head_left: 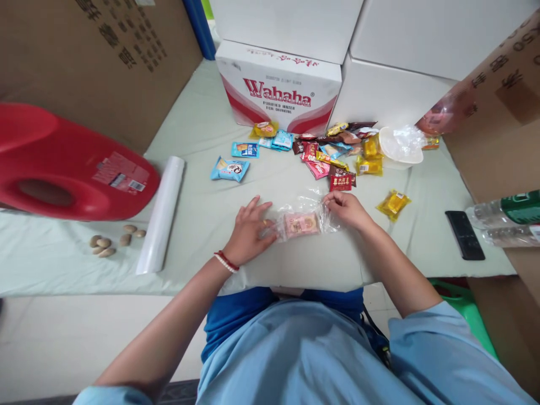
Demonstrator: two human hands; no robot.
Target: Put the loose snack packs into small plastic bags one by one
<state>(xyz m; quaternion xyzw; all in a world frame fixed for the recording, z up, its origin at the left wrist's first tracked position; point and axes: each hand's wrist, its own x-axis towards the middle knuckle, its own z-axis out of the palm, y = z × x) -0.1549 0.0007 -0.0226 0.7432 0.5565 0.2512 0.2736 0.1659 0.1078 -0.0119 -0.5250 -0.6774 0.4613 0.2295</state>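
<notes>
A small pink printed packet [301, 224] lies flat on the table in front of me, inside a sheet of clear plastic film [312, 203]. My left hand [251, 229] rests at the film's left end, fingers spread and thumb beside the crumpled edge. At the right end, my right hand [346, 208] is closed in a pinch on the film. Just beyond that hand is a red snack packet [341, 183], at the near edge of a pile of wrapped snacks [324, 152]. A yellow packet [394, 205] lies to its right.
A white film roll [161, 216], several brown stone-like pieces [102, 246] and a red jug [80, 169] are left. Blue snack packets [230, 169] lie before the Wahaha carton [280, 87]. A white bowl [400, 149], black phone [464, 235] and bottles [491, 214] stand or lie right.
</notes>
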